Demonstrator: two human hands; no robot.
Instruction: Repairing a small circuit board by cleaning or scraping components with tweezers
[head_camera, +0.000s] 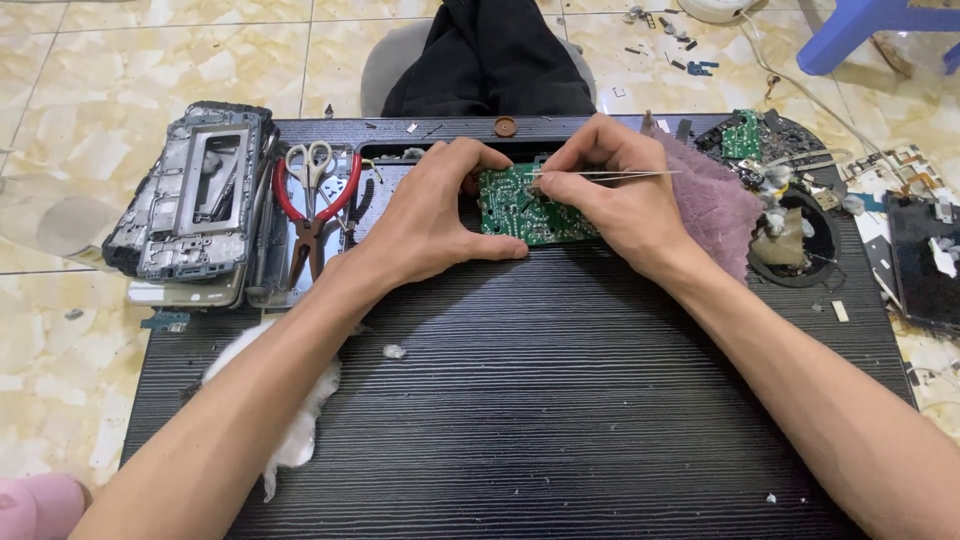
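At the far left, one stack of stripped phone frames (190, 195) sits at the edge of the dark ribbed table (560, 400), with one wad of white cotton (300, 410) below it. Next come one pair of scissors (310, 165) and one pair of red-handled pliers (312, 215). The left hand (430, 215) curls around the left edge of one green circuit board (525, 205), lying at the table's far middle, thumb under its lower side. The right hand (615, 195) pinches one pair of tweezers (600, 175), tips on the board. One purple cloth (715, 195) lies beside it.
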